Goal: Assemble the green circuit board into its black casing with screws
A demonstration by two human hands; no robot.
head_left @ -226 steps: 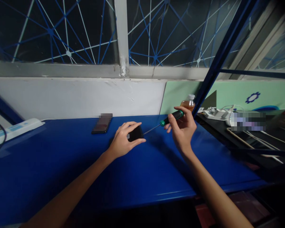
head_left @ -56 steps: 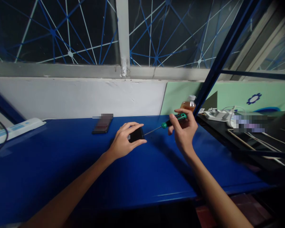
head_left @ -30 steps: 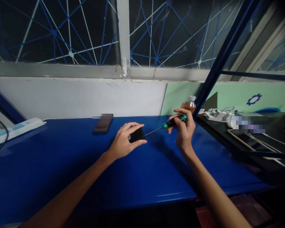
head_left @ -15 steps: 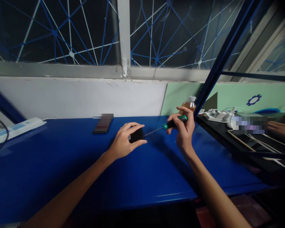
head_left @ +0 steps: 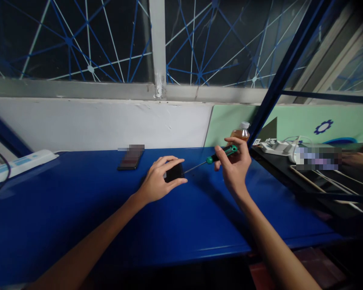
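Observation:
My left hand (head_left: 160, 179) is closed round a small black box-like object (head_left: 174, 174) on the blue table (head_left: 157, 233), with thumb and fingers along its two sides. A screwdriver (head_left: 211, 160) with a green and black handle is held in my right hand (head_left: 236, 165), slanting down to the left. Its thin metal shaft reaches the right end of the black object, and the tip meets it there. My right thumb and fingers are round the handle. A tiny dark speck lies on the table just right of the object.
A phone (head_left: 130, 158) lies at the back of the table. A white power strip (head_left: 22, 166) is at the left. Behind my right hand stands a bottle (head_left: 240, 133). Cables (head_left: 335, 181) cover a black surface at the right, near another person's hand (head_left: 358, 161).
The fingers of my right hand have shifted on the screwdriver handle, and the handle has moved slightly left. My left hand and the black object have stayed in place.

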